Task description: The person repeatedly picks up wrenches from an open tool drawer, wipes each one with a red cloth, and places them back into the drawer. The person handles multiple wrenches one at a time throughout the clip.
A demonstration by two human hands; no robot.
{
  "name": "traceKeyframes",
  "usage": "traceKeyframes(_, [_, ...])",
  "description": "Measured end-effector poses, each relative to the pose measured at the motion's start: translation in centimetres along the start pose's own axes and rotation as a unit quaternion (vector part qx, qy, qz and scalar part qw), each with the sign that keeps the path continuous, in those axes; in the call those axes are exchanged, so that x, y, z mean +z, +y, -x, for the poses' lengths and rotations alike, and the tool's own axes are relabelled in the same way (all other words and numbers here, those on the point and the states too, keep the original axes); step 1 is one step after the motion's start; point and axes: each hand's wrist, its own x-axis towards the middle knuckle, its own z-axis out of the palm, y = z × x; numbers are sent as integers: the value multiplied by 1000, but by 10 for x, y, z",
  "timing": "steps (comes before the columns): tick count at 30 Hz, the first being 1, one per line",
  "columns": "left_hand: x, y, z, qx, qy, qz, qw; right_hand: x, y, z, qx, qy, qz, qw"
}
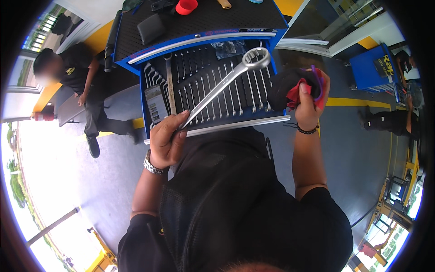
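- I have the left hand [166, 140] clamped around the lower end of a large combination wrench [217, 92]; its fingers hide that end from me.
- The wrench is held up over the open drawer [244, 125], slanting away to the right, its twelve-point ring end uppermost and free.
- My right hand [311, 102] is closed on a bunched cloth [282, 89], dark with red and purple parts. The two hands are well apart, and I see the cloth near the ring end, with a gap between.
- Below the wrench I can make out a row of smaller combination wrenches [254, 109] on the drawer's black lining.
- Toward the drawer's left side I see a flat package [157, 104] and a long brownish wrench [170, 84]; a clear plastic bag [229, 49] lies at the back.
- The drawer belongs to a blue tool cabinet [213, 20]; on its black ribbed top I spot a red round container [186, 7] and a black folded case [151, 28].
- Off to my left a person in dark clothes [74, 70] sits on a bench; far right stands a blue tool cart [371, 68].
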Motion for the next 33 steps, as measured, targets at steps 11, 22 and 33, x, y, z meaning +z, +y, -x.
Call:
traceKeyframes(11, [3, 8, -3, 79, -28, -61, 995, -6, -15, 12, 274, 106, -299, 908])
traceKeyframes(22, [6, 10, 4, -13, -46, 88, 995, -1, -6, 20, 337, 60, -344, 875])
traceKeyframes(33, [19, 2, 13, -251, -111, 534, 799, 4, 4, 31, 437, -127, -237, 858])
